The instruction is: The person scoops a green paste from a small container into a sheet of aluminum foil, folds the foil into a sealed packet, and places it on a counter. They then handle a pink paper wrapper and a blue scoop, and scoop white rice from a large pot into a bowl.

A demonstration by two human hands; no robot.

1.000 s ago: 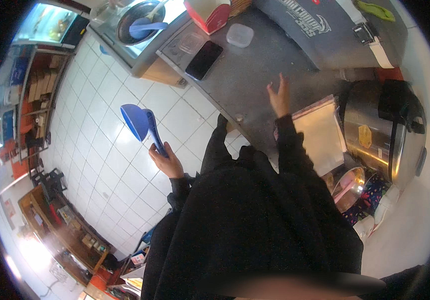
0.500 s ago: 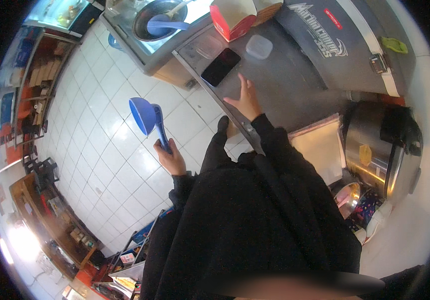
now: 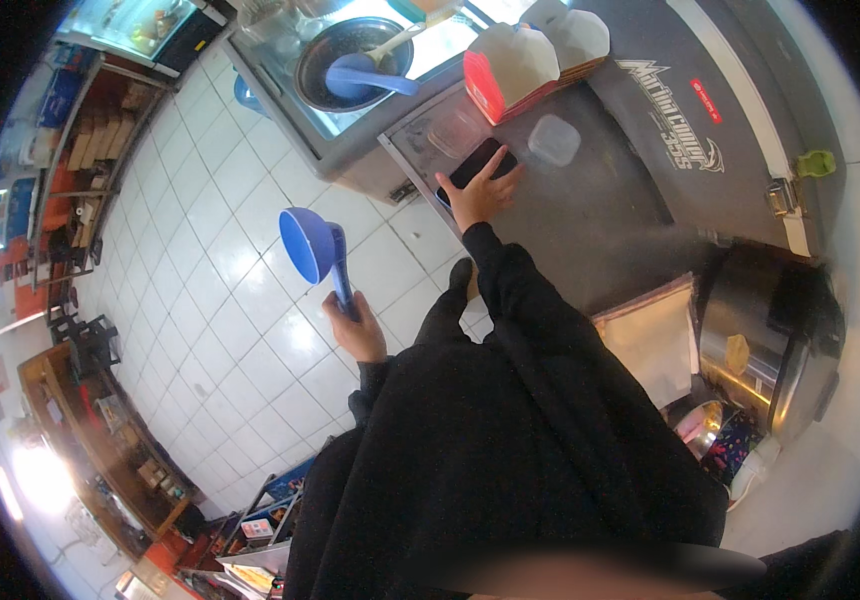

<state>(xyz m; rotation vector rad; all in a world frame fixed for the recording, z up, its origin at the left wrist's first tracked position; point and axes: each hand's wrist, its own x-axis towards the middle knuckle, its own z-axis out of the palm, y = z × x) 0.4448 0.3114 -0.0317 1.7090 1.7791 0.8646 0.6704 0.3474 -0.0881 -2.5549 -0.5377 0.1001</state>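
My left hand [image 3: 358, 330] is closed round the handle of a blue plastic ladle [image 3: 310, 247], held over the tiled floor with its bowl up and away from me. My right hand [image 3: 483, 195] spans a black phone [image 3: 470, 170] lying on the dark counter [image 3: 570, 220], thumb at its left side and fingers at its right end, covering part of it. Beside the phone sit a clear plastic container [image 3: 455, 134] and a whitish translucent lid or tub [image 3: 554, 140].
Beyond the counter, a dark pan [image 3: 312, 75] holds another blue ladle [image 3: 360, 80]. Red and white open food boxes [image 3: 510, 75] stand at the counter's back. A large grey cooler box [image 3: 670, 110] and a steel cooker [image 3: 750, 330] are on the right. Shelves [image 3: 90, 150] line the left.
My right hand has moved forward and left from above the counter onto the phone. The view has shifted a little; the ladle stays in my left hand.
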